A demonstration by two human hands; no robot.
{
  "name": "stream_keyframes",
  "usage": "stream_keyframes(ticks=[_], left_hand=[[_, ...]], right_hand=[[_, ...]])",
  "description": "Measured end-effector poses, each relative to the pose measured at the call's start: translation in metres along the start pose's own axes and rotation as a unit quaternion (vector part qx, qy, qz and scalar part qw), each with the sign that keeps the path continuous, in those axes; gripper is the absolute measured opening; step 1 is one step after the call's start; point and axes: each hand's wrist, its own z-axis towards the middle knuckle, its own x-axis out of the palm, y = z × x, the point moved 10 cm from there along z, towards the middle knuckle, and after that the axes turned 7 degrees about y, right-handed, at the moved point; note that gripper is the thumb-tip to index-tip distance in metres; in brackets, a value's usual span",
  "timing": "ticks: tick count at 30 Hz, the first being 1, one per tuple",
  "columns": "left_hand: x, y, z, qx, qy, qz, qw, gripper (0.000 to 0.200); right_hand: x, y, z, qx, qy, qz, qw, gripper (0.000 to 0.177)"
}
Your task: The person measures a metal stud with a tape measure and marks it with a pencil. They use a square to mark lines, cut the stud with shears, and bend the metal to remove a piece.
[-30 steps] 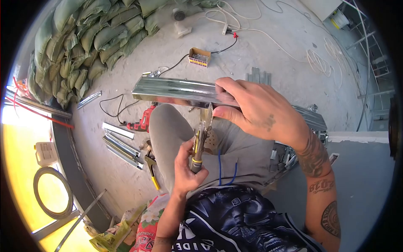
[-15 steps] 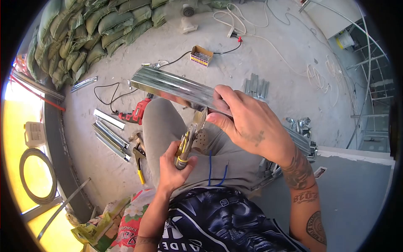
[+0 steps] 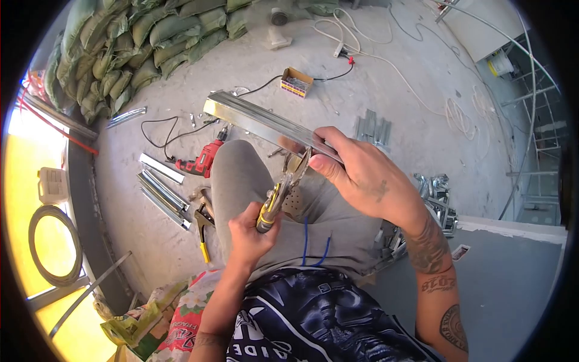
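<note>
My right hand [image 3: 371, 181] grips the near end of a shiny metal channel [image 3: 259, 123], thumb below and fingers over its top. The channel slants up to the left above my lap. In my left hand [image 3: 250, 235], wrapped round the yellow-and-grey handles, is a pair of tin snips [image 3: 278, 202]. Their jaws point up at the channel's lower edge, close to my right thumb. A red power drill [image 3: 202, 160] lies on the floor left of my knee. Near it are a hammer [image 3: 204, 198] and a yellow-handled tool [image 3: 204, 232].
Cut metal strips [image 3: 161, 196] lie at the left, and more metal pieces [image 3: 434, 196] at the right. A small open box [image 3: 296, 82] stands ahead. Stacked sandbags [image 3: 139, 45] fill the back left. White cable [image 3: 386, 57] loops across the floor. A grey board [image 3: 506, 271] is by my right arm.
The channel has tilted in my right hand, so its side edge shows more and its broad face less. My left hand has closed further round the snips' handles.
</note>
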Motion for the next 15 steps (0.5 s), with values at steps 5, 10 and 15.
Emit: stream_keyframes(ticks=[5,10,15], left_hand=[[0.012,0.015,0.015,0.02,0.037,0.018,0.999,0.031],[0.037,0.039,0.026,-0.203,0.221,-0.552,0.778,0.07],[0.037,-0.048,0.047,-0.061,0.334,-0.534,0.774,0.087]], right_hand=[[-0.027,-0.008,0.009,-0.011,-0.024,-0.131,0.991,0.039],[-0.053,0.019,-0.001,-0.244,-0.123,-0.314,0.909,0.038],[-0.028,0.061,-0.02,-0.386,-0.208,-0.435,0.787,0.039]])
